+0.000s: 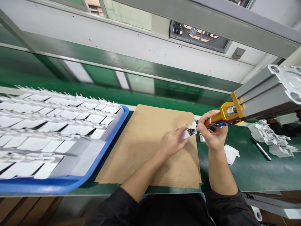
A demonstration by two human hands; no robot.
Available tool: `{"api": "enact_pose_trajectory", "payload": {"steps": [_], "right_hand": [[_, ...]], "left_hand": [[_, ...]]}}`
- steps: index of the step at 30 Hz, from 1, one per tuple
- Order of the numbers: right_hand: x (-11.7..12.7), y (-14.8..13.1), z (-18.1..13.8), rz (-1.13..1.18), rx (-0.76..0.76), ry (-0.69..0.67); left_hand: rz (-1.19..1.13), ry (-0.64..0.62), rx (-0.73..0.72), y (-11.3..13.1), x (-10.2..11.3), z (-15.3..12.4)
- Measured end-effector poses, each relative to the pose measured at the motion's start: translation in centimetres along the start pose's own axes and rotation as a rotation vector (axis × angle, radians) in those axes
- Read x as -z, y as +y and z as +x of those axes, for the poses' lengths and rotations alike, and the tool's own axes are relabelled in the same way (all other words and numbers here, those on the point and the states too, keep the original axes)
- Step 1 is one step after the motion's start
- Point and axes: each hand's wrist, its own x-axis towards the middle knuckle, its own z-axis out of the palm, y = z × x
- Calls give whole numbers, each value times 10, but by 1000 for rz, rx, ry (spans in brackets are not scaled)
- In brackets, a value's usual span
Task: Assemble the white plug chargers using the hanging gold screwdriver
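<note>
My left hand is closed on a white plug adapter, held over the right side of a brown cardboard sheet. The adapter's near end shows a dark opening with parts inside, and plug pins stick up from its far side. My right hand wraps round the gold front end of a pneumatic tool with a large grey cylinder body. Its tip meets or nearly meets the adapter; the exact contact is hidden by my fingers. A small white socket-like piece lies just below the tool, partly covered by my right hand.
A blue tray on the left holds rows of white adapters. To the right on the green table lie a white scrap, a marker pen and a pile of white adapters. A metal beam crosses overhead.
</note>
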Motion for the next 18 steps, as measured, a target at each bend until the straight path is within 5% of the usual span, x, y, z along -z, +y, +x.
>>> {"api": "enact_pose_trajectory", "payload": {"steps": [18], "right_hand": [[-2, -3, 1, -51, -48, 29]], "left_hand": [[-31, -27, 30, 0, 0, 1]]}}
